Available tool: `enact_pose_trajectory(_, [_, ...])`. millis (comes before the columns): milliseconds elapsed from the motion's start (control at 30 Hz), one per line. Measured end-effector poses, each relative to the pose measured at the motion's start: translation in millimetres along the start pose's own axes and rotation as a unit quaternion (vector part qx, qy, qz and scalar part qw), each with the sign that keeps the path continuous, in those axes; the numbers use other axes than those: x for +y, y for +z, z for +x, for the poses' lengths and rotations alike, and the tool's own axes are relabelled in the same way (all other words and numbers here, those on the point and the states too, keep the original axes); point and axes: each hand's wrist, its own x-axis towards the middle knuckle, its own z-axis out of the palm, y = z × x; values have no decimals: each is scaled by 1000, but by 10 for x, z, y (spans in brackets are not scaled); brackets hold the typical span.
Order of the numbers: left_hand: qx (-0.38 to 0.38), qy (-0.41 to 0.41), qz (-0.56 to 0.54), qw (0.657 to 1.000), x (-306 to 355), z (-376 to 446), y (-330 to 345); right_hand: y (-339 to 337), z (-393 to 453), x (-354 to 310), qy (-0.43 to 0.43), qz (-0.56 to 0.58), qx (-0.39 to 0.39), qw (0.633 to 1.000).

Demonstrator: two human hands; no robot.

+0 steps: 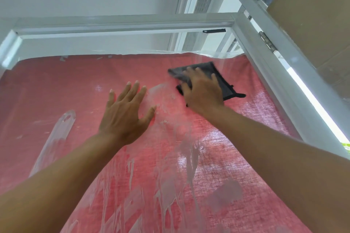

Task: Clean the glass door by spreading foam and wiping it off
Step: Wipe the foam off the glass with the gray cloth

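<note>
The glass door (56,85) fills the view, with a red curtain behind the pane. White foam streaks (181,149) run down its middle and lower part, and a long smear (56,138) lies at the left. My right hand (202,92) presses a dark grey cloth (217,75) flat against the glass near the upper right. My left hand (125,111) rests on the pane with straight, spread fingers, just left of a foam patch (161,92).
The white door frame (113,24) crosses above the pane and runs down the right side, with a metal hinge (267,41) on it. A small black latch (214,31) sits under the top rail. Brown cardboard (312,15) covers the window at the upper right.
</note>
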Motion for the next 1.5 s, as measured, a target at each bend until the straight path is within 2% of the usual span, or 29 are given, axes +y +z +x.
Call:
enact_pose_trajectory(67, [5,-8,-4,1000,-11,-15,0,52,-175,-32,-90,-1,-33,995])
enact_pose_trajectory(133, [4,-11,-7,1000,-19,-29,-2,56,-198,27,-95,-5,-34,995])
enact_pose_trajectory(167, [2,-10,-6,1000,-23,-36,-5,49,-144,57,-65,-10,-14,998])
enact_pose_trajectory(267, [-3,-5,-7,1000,-37,-70,-3,-15,72,80,120,-10,25,992])
enact_pose_trajectory(300, [-2,-4,-8,1000,-39,-75,1,-9,110,40,156,-12,20,987])
enact_pose_trajectory(333, [0,-3,-9,1000,-42,-78,5,21,107,-25,157,-25,8,987])
enact_pose_trajectory(400, [4,-4,-9,1000,-47,-76,18,123,-11,-142,73,-46,-18,996])
enact_pose_trajectory(467, [9,-5,-10,1000,-47,-77,30,170,-151,-139,-14,-27,-8,1000])
enact_pose_trajectory(533, [10,-4,-9,1000,-48,-77,34,118,-128,-76,-19,8,31,999])
enact_pose_trajectory(600, [8,-2,-9,1000,-49,-81,29,86,-32,-32,30,15,53,998])
enact_pose_trajectory(667, [11,-1,-15,1000,-49,-85,28,79,13,-23,36,-8,22,999])
enact_pose_trajectory(800, [14,0,-16,1000,-51,-96,29,-22,-102,191,-109,-85,-114,984])
enact_pose_trajectory(900, [15,3,-15,1000,-60,-97,34,-162,-50,402,-143,-96,-134,976])
enact_pose_trajectory(967, [14,3,-12,1000,-61,-97,36,-146,7,410,-107,-76,-93,987])
enact_pose_trajectory(1033, [14,2,-11,1000,-60,-95,33,-69,61,305,2,-45,-26,999])
enact_pose_trajectory(1100, [13,2,-10,1000,-57,-97,33,19,66,149,92,-24,7,995])
enact_pose_trajectory(1133, [13,2,-10,1000,-56,-98,35,62,47,77,79,-28,-1,997])
enact_pose_trajectory(1233, [17,2,-11,1000,-60,-97,46,94,-26,8,-70,-34,-51,996])
enact_pose_trajectory(1267, [21,2,-11,1000,-61,-96,54,78,-26,27,-83,-31,-49,995])
enact_pose_trajectory(1300, [23,2,-10,1000,-63,-96,59,66,1,47,-61,-22,-32,997])
enact_pose_trajectory(1400, [22,2,-9,1000,-67,-96,73,62,85,28,95,-1,20,995])
enact_pose_trajectory(1433, [22,2,-9,1000,-69,-93,74,76,80,-30,104,-8,15,994])
enact_pose_trajectory(1500, [21,3,-9,1000,-68,-93,78,128,-10,-144,25,-23,-17,999])
